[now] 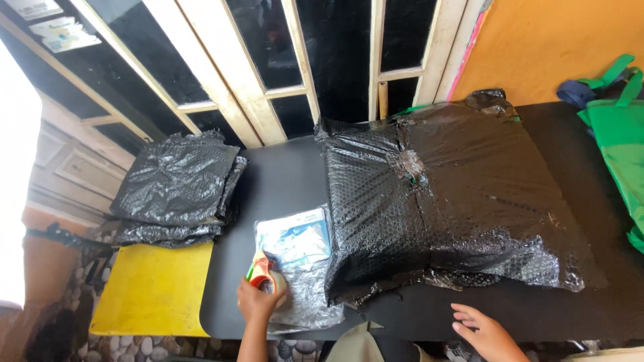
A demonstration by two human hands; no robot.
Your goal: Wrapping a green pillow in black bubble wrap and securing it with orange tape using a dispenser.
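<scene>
Across the middle of the frame lay a black table (288, 177) with rounded corners, set against white-framed glass doors (268, 74) whose panes showed dark. At upper right stood an orange wall (543, 47); at far left, bright daylight washed out the edge, and pebbled flooring (134, 347) showed along the bottom.

On the table's right half sat a large parcel (449, 208) wrapped in black bubble wrap, taped at its centre. Just left of it, touching its lower edge, lay a flat clear packet (295, 248) with a blue-and-white sheet inside. The left hand (258, 298) rested on that packet at lower centre-left — fingers curled around a tape roll (265, 275) with an orange-and-green holder. The right hand (486, 332) lay at the table's near edge, lower right, fingers loosely spread and holding nothing, just below the parcel.

At left a stack of folded black plastic bags (174, 191) sat partly on the table, partly over a yellow surface (154, 288). Green cloth bags (620, 134) lay at the right edge — one with a dark blue item behind it.
</scene>
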